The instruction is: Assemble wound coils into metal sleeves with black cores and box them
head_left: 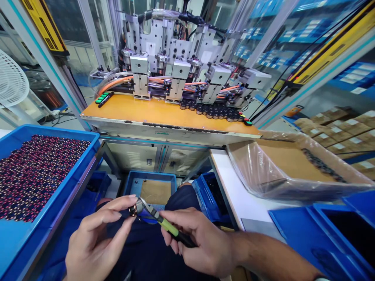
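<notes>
Over my lap, my left hand (101, 234) pinches a small round metal part with copper winding (133, 210) between its thumb and fingertips. Pliers with green and black handles (172, 229) are gripped in my right hand (202, 238), the fingers wrapped round the handles. Their metal jaws reach the right side of the small part. Whether the jaws are closed on it I cannot tell. A blue tray (95, 136) to my left is filled with many similar-looking small round parts with dark and reddish tops.
An orange-topped bench (140, 113) ahead carries a metal machine (178, 70) and a row of dark round parts (213, 112). A plastic-lined carton (281, 156) stands at the right. Blue bins (295, 218) sit nearer me; another blue tray (152, 175) lies below the bench.
</notes>
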The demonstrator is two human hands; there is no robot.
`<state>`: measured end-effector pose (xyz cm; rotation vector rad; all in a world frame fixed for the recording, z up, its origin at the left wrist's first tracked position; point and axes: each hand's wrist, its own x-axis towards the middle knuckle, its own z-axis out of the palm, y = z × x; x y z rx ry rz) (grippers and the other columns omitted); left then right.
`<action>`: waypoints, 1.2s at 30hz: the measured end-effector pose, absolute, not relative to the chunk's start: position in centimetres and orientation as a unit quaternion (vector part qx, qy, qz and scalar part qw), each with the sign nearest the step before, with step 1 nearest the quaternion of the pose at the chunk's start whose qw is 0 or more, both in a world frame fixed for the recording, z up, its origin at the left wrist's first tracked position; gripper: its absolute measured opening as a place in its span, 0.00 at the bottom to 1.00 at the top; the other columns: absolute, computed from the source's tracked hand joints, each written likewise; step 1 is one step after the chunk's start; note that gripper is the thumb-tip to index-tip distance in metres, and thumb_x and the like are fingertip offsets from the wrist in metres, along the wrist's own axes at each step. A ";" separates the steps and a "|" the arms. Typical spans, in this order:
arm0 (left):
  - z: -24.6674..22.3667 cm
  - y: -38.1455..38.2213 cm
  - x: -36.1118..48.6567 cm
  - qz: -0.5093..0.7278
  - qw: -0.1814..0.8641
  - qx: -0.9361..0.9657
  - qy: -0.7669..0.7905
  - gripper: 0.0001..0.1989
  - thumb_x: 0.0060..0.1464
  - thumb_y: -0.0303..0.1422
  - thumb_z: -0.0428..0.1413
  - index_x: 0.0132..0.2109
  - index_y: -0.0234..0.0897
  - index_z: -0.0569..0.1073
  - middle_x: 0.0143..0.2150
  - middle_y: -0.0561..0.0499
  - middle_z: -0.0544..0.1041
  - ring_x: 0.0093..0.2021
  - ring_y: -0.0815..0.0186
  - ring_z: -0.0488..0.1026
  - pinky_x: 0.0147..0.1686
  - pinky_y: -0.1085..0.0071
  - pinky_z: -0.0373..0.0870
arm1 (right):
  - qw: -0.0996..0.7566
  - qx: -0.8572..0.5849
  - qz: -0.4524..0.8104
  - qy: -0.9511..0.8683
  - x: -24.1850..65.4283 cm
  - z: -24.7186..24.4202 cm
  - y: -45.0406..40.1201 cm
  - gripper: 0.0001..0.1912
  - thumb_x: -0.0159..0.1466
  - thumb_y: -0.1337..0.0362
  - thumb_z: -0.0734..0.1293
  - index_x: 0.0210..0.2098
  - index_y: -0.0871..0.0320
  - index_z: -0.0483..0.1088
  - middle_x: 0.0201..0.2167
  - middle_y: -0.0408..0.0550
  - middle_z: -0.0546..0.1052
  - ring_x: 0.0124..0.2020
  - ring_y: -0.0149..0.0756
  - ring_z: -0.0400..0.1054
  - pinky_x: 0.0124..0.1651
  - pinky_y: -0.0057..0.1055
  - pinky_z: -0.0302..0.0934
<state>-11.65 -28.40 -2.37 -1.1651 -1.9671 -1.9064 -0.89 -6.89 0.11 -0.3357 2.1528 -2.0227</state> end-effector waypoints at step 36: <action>-6.4 -56.9 -26.6 -0.537 0.054 0.255 -0.802 0.13 0.52 0.35 0.68 0.40 0.33 0.76 0.36 0.51 0.80 0.35 0.66 0.78 0.42 0.62 0.78 | -0.255 0.084 -0.145 0.952 -34.4 2.0 3.3 0.20 0.65 0.56 0.61 0.43 0.63 0.80 0.43 0.59 0.81 0.42 0.44 0.72 0.42 0.34 0.59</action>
